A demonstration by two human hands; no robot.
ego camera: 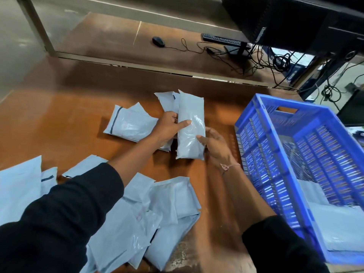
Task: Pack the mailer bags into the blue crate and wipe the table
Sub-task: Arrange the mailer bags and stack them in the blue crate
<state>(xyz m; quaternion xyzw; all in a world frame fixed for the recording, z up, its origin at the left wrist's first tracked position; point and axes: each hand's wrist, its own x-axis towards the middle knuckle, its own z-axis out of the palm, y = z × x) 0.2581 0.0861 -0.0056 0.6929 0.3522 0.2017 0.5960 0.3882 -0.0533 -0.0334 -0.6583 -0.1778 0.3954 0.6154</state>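
Observation:
A long pale grey mailer bag [190, 123] stands on edge in the middle of the brown table [59, 123]. My left hand [167, 129] grips its left side, thumb across its front. My right hand [214, 143] holds its right side near the lower end. Another flat mailer bag [132, 123] lies just left of my left hand, and one more mailer bag [167, 100] lies behind the held bag. Several mailer bags [157, 209] are heaped at the near edge. The blue crate [262, 154] sits to the right with several mailer bags inside [342, 229].
A black mouse [158, 41], a keyboard [221, 39] and tangled cables [256, 62] lie on a second table behind. A dark monitor [285, 18] stands at the back right. More mailer bags [19, 186] lie at the near left edge.

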